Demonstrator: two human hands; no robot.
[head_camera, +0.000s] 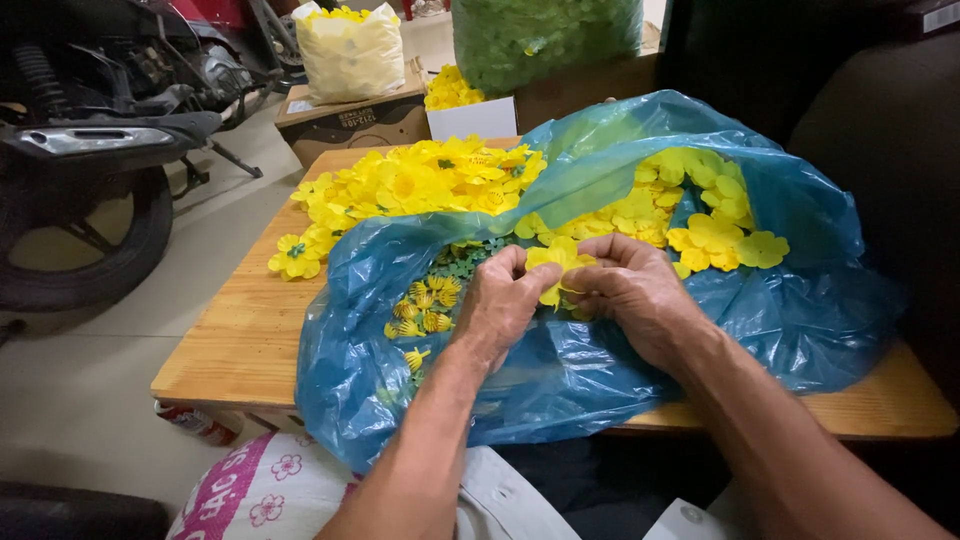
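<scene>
Left hand (505, 300) & right hand (625, 285) both pinching one yellow flower (556, 268) betw. fingertips, above open blue bag (800, 310) on counter (250, 340), flower pile (420, 185) behind.

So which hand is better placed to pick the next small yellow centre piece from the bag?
Probably the left hand: the small yellow centre pieces lie just beside it in the blue bag, while the right hand sits farther away, pinching the yellow flower.

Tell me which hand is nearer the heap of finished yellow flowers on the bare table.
Left. The left hand lies below the heap; the right hand sits further right, over the blue bag.
</scene>
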